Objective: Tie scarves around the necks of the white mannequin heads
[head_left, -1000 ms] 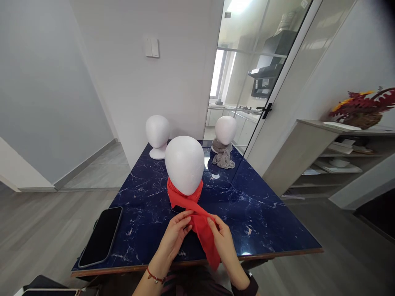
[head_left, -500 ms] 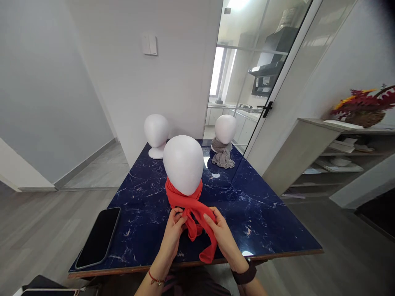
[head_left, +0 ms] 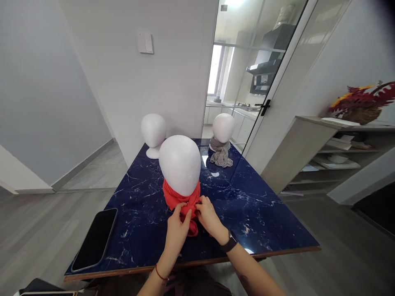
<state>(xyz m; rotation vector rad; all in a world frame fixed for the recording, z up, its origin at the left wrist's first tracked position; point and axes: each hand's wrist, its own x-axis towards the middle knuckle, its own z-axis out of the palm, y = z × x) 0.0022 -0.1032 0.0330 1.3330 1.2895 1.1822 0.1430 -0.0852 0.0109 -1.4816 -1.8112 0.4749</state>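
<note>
A white foam mannequin head (head_left: pixel 180 164) stands upright near the middle of the table, with a red scarf (head_left: pixel 173 197) wrapped around its neck. At the front of the neck, my left hand (head_left: pixel 178 226) pinches the scarf between thumb and fingers. My right hand (head_left: pixel 210 214) grips the same scarf just to the right, close to the left hand. Between both hands the fabric is bunched and crossed. A loose part of the red cloth hangs below, partly covered by my hands.
On the dark blue marbled table (head_left: pixel 262 218), a black phone (head_left: pixel 95 238) lies at the front left. Behind stand a bare foam head (head_left: pixel 153 130) and another foam head (head_left: pixel 224 127) wearing a grey scarf (head_left: pixel 221 154). Shelves (head_left: pixel 327 164) stand to the right.
Both hands have moved up and closer to the neck. The long red end that hung at the right is now gathered at the front, largely hidden by my hands.
</note>
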